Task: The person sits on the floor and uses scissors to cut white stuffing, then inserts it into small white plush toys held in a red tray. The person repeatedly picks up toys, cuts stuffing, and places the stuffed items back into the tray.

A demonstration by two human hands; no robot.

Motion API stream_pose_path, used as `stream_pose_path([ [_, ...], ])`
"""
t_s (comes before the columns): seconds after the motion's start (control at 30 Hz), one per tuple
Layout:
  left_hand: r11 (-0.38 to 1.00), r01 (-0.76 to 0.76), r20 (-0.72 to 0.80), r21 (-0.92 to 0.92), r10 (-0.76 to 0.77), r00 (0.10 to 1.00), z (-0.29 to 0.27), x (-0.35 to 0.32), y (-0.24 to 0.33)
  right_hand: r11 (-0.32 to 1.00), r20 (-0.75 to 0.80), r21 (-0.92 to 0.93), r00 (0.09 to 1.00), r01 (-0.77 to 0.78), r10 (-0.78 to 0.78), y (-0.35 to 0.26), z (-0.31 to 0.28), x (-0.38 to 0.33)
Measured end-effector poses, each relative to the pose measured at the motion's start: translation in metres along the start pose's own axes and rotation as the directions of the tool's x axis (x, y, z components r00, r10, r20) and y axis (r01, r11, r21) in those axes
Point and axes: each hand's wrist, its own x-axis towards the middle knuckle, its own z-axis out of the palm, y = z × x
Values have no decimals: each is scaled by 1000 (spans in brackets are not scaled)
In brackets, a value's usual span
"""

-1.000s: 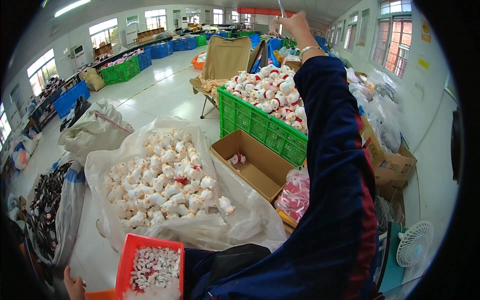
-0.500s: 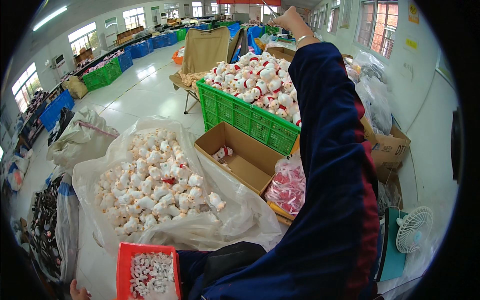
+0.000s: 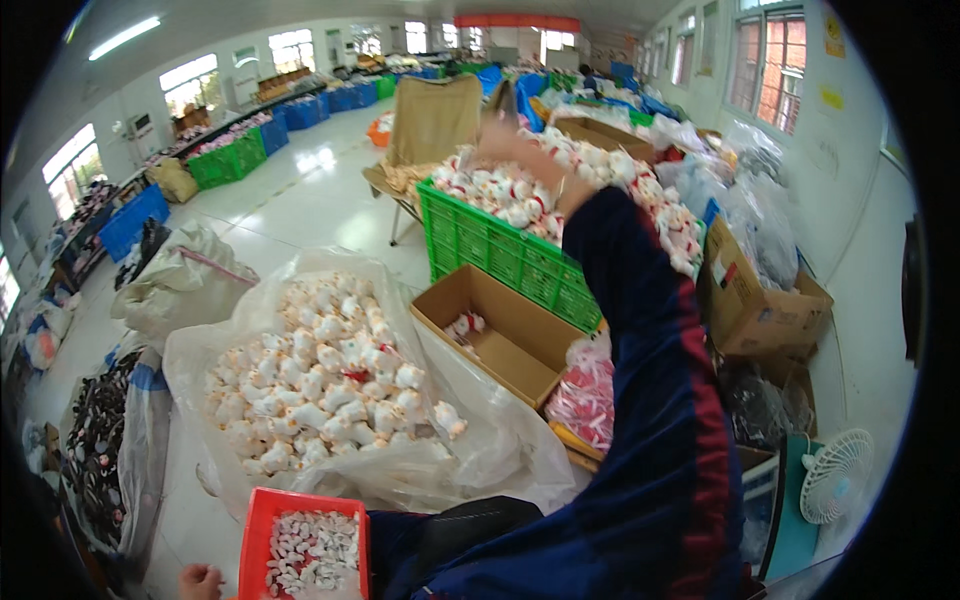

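My right arm in a dark blue sleeve with a red stripe stretches forward to a green crate heaped with small white plush toys. My right hand is blurred just above the heap, and its grip cannot be made out. At the bottom left my left hand is curled on the left edge of a red tray filled with small white pieces. Between them a big clear plastic bag lies open, full of white and cream plush toys.
An open cardboard box with one toy inside sits in front of the crate. Pink packets lie beside it. More cartons and bags stand at the right, with a small white fan. Sacks lie at the left, a folding chair stands behind, and blue and green crates line the far wall.
My right hand has come down from high above to the toy heap in the green crate. The view has shifted slightly; my left hand stays at the red tray.
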Motion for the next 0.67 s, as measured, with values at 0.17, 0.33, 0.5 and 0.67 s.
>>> stream_pose_path([
  [0.17,838,91,-190,-539,-225,956,50,10,70,788,286,545,821,286,-495,-181,135,-123],
  [0.33,573,57,-95,-818,-232,968,65,-13,108,469,201,786,551,403,-810,-313,123,-205],
  [0.5,436,-64,-206,-897,-288,935,93,-36,116,190,64,907,323,377,-944,-396,114,-247],
  [0.67,390,-81,-250,-917,-404,880,104,-52,110,82,28,923,146,377,-989,-452,96,-275],
])
